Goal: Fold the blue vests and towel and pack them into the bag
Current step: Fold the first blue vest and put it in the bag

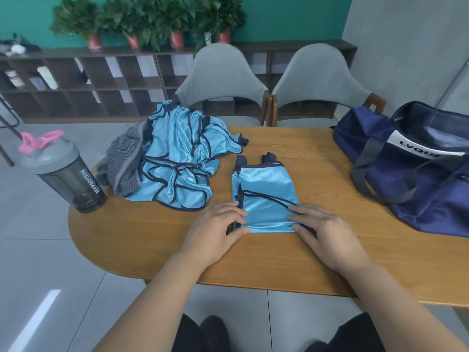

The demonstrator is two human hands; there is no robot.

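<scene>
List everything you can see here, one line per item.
folded vest: one, light blue with dark trim, table centre
vest pile: uncounted heap, light blue, table's far left
towel: one, grey striped, against the vest pile's left side
bag: one, navy, table's right end
shaker bottle: one, smoky grey, pink loop, table's left edge
table: one, wooden
chairs: two, grey, behind the table
shelf unit: one, dark brown, back wall
potted plants: several, green, atop the shelf unit
left hand: grips folded vest's near left corner
right hand: grips its near right corner
</scene>
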